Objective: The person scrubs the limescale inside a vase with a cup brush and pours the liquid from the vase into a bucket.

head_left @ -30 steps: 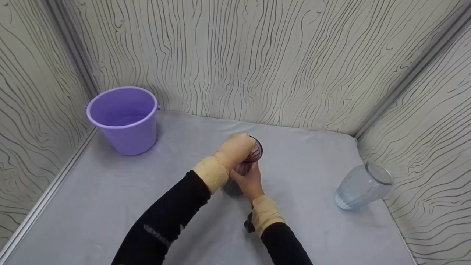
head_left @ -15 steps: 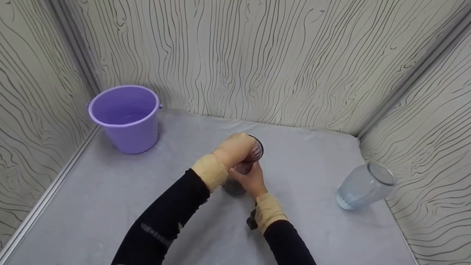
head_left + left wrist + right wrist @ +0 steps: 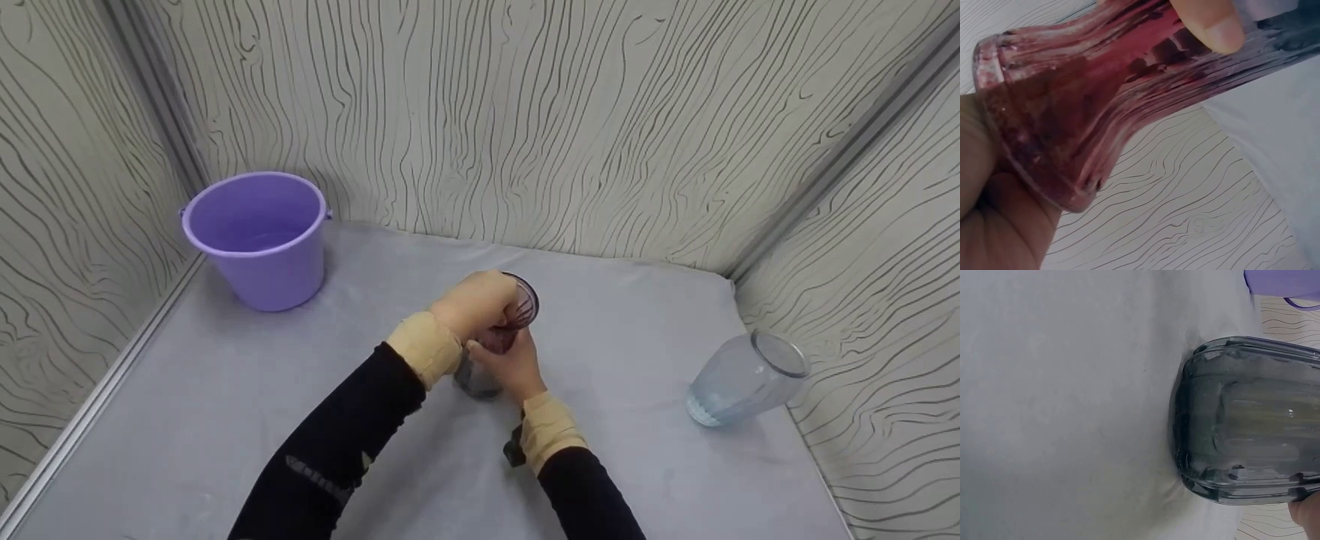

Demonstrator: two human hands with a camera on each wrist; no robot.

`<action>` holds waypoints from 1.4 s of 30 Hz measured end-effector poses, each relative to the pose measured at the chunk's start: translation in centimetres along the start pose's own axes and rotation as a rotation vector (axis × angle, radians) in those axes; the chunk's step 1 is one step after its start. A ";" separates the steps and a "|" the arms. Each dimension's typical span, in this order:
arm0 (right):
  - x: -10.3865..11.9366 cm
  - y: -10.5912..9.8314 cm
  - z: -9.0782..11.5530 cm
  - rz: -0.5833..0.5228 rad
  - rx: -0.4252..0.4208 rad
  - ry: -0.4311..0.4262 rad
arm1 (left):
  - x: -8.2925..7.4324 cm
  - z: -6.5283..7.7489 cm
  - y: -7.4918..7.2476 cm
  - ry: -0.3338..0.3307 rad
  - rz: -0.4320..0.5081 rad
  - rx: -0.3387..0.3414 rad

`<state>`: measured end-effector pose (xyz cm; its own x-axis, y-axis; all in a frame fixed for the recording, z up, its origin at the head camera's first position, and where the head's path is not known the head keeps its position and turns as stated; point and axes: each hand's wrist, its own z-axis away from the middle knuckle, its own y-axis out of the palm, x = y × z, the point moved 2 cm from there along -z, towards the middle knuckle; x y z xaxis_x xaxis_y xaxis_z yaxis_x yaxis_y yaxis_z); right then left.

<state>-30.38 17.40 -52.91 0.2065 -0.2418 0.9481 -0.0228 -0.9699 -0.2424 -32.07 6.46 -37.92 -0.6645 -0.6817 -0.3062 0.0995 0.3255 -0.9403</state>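
Observation:
A glass vase, plum-red at its flared mouth and smoky grey at its base, stands at the middle of the table in the head view. My right hand grips it around the middle, and a thumb shows against the glass in the left wrist view. At the rim, my left hand reaches into the mouth. Its fingers are only a blurred dark shape through the tinted glass, so whether they hold anything is hidden. The thick grey base fills the right of the right wrist view.
A purple bucket stands at the back left by the wall. Toward the right edge, a pale blue clear glass vase stands upright. Grey cloth covers the table, and wood-grain patterned walls enclose it.
My left hand shifts very slightly at the vase's mouth. My right hand keeps its grip, and the vase stays nearly in place. The head view has moved a little.

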 end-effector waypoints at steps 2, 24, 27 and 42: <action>0.0 0.0 0.0 0.008 0.006 0.001 | -0.1 0.0 0.0 0.002 -0.024 -0.012; 0.1 -0.5 -0.2 0.078 0.016 0.004 | 0.0 -0.5 0.8 -0.033 -0.016 -0.079; 0.1 -0.6 -0.2 0.075 0.032 -0.012 | 0.1 -0.4 0.8 -0.025 0.009 -0.083; 0.0 -0.9 -0.4 0.089 0.075 -0.007 | 0.1 0.1 0.5 0.023 0.039 -0.025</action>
<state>-30.74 18.23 -52.64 0.2136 -0.3265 0.9207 0.0313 -0.9397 -0.3405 -32.03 6.47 -38.45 -0.6776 -0.6528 -0.3387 0.1069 0.3682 -0.9236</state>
